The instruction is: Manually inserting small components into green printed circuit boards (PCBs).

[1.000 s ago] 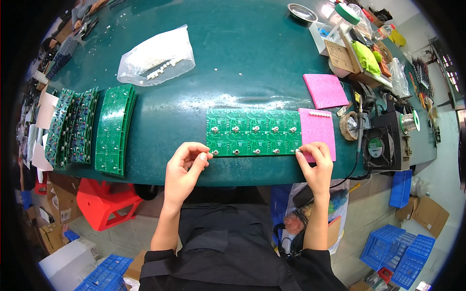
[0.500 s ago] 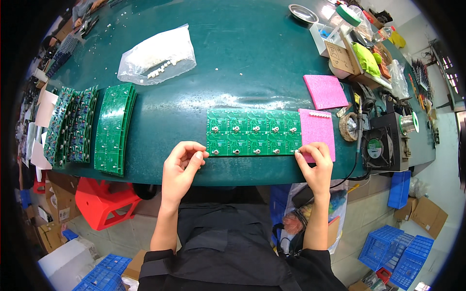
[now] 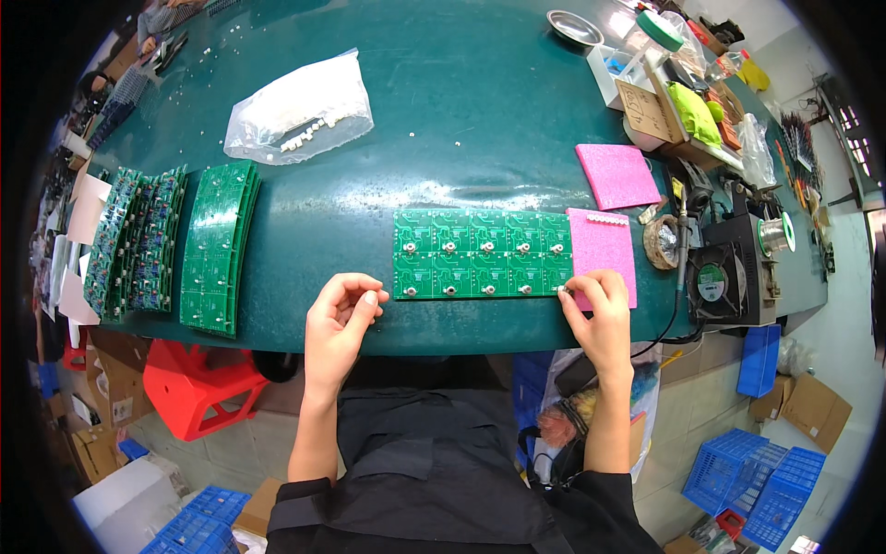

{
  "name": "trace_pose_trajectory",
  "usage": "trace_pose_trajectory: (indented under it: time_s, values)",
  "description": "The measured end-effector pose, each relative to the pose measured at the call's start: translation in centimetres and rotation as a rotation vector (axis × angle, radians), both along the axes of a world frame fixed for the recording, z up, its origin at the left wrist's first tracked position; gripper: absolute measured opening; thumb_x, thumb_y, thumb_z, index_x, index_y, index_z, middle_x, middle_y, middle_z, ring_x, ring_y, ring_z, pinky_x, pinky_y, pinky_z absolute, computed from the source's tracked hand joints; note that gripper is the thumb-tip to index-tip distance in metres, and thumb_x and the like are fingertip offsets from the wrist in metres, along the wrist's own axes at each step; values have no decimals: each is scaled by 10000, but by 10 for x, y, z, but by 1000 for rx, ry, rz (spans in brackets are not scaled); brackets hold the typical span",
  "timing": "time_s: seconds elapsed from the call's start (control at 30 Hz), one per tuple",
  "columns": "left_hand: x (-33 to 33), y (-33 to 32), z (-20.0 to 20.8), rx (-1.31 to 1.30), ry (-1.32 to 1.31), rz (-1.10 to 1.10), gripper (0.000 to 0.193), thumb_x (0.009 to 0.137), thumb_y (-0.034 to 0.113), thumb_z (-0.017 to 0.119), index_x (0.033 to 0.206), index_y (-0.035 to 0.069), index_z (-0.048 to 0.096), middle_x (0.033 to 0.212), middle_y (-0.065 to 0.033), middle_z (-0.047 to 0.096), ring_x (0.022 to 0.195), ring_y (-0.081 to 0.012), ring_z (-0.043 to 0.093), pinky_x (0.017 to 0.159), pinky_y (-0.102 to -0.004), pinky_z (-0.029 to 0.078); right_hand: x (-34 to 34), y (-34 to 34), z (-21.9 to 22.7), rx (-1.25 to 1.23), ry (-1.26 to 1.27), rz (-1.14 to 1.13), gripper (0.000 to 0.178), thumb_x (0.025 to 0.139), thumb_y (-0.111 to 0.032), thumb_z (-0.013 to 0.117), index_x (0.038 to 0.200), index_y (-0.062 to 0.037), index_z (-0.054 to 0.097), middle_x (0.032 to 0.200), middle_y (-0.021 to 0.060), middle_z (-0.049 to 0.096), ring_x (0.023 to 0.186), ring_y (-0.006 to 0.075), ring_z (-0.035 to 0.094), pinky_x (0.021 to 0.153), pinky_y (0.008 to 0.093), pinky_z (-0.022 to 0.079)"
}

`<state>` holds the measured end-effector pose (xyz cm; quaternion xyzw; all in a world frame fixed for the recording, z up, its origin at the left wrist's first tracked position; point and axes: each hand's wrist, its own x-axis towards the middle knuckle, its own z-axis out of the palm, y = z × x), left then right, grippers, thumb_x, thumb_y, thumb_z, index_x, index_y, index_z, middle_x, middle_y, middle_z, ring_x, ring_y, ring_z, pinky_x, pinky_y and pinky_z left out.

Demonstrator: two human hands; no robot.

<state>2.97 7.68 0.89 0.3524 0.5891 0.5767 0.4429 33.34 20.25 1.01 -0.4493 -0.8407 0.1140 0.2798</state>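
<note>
- Presently, a green circuit board panel (image 3: 468, 268) lies flat on the green table (image 3: 443, 175), in front of the person, its long edge running left to right.
- Metal fittings (image 3: 487, 246) stand on the panel in two rows; the one at the near right corner is partly covered by fingers.
- Left hand (image 3: 334, 321): just beside the panel's near left corner and apart from it; fingers curled, thumb tip close to the index finger — whether anything is pinched there cannot be told.
- Right hand (image 3: 605, 321): at the near right corner, thumb and fingertips drawn close together by the last fitting; a grip on it cannot be confirmed.
- A pink foam pad (image 3: 604, 258) sits against the panel's right end, partly behind the right hand, with a row of small white parts (image 3: 608, 219) along its far edge. A second pink pad (image 3: 618, 175) lies beyond it.
- To the left: a stack of green boards (image 3: 214, 249), with component-covered boards (image 3: 155, 240) farther left.
- Beyond the panel, toward the left: a clear bag (image 3: 305, 106) of white parts.
- On the right: a soldering iron (image 3: 683, 249), a black fan unit (image 3: 720, 282) and a solder spool (image 3: 777, 233) — all near one another.
</note>
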Motion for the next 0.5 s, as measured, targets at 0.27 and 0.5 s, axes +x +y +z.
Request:
trace_pose_trajectory:
  time_s: [0.27, 0.5]
  values:
    - [5, 8, -5, 14, 371, 84, 218, 925, 76, 596, 1125, -6, 575, 1051, -92, 651, 863, -145, 610, 797, -285, 502, 12, 8, 6, -49, -12, -54, 309, 785, -40, 664, 1089, -47, 609, 947, 94, 604, 938, 295, 565, 795, 394, 432]
    - [13, 21, 1, -33, 449, -39, 355, 911, 84, 611, 1237, -16, 509, 1127, -159, 622, 900, -184, 615, 796, -304, 508, 12, 13, -8, -11, -43, -66, 297, 793, -14, 619, 1089, -15, 600, 1024, 171, 567, 977, 350, 546, 868, 431, 446]
